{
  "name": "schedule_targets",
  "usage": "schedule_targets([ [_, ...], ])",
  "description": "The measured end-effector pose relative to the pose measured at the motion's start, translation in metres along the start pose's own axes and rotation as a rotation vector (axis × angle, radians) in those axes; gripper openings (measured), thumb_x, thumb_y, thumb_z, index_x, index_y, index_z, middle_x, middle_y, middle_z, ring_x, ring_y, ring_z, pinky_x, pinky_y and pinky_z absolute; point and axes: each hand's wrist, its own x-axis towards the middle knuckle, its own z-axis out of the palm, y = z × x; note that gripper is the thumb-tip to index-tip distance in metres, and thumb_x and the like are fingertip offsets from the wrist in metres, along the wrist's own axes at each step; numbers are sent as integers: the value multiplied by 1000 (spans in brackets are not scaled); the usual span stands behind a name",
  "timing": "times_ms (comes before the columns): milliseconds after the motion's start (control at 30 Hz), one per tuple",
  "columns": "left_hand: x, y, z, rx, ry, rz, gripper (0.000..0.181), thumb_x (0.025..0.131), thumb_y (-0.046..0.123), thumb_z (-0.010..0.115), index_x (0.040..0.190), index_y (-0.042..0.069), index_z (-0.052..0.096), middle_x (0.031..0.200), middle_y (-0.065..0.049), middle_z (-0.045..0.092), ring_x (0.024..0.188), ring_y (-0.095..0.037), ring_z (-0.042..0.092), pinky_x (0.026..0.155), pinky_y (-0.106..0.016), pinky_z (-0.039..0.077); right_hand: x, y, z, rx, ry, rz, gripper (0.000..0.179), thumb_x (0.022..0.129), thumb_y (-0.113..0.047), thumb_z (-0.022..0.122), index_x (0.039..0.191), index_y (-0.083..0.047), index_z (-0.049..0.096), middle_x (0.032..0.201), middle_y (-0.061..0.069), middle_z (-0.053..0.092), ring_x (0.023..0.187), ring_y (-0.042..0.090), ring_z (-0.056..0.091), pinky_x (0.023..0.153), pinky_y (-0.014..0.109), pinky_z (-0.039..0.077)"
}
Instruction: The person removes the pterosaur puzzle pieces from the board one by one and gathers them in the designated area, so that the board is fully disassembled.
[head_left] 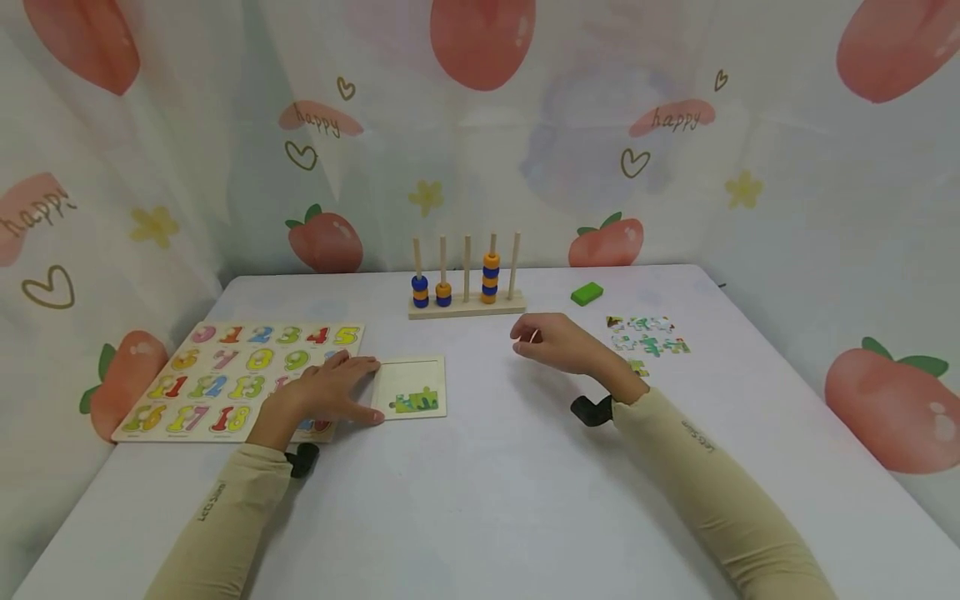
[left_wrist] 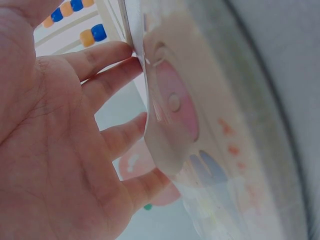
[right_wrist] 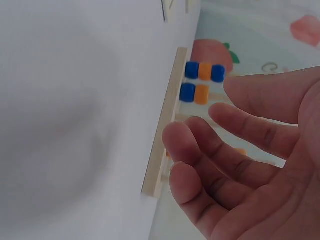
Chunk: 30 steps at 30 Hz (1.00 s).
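Observation:
My left hand (head_left: 322, 396), fingers spread, lies over the right edge of a wooden number board (head_left: 247, 383). Its fingertips and thumb reach the left edge of a small puzzle tray (head_left: 386, 383). A few joined green and yellow jigsaw pieces (head_left: 415, 401) sit along the bottom of that tray. In the left wrist view the fingertips (left_wrist: 137, 65) touch a board edge. Above the table, right of the tray, my right hand (head_left: 562, 343) hangs with loosely bent fingers. The right wrist view shows nothing held between its thumb and fingers (right_wrist: 182, 142).
At the back stands a wooden peg stand (head_left: 467, 308) with blue and orange beads on three pegs. A green block (head_left: 587, 293) lies right of it. Loose jigsaw pieces (head_left: 648, 344) are spread beyond the right forearm. A patterned curtain (head_left: 480, 150) encloses the table.

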Motion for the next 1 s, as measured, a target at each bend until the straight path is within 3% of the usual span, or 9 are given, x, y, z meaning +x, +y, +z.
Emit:
schedule_targets([
  [633,-1,-2,1,-9,2,0,98,88,53,84,164,9,42,171,-19,33,159,-48,13,121,-76,18,24,-43,41,30,-106,-100,26,104,-11,70,126,3,70,109,7,73,96,21,66,82,31,59],
  [1000,-1,-2,0,-5,-4,-21,99,88,56,84,165,12,41,171,-18,32,159,-47,12,120,-77,18,37,-64,61,22,-133,-207,25,104,-9,69,126,4,70,109,7,72,98,20,67,87,28,57],
])
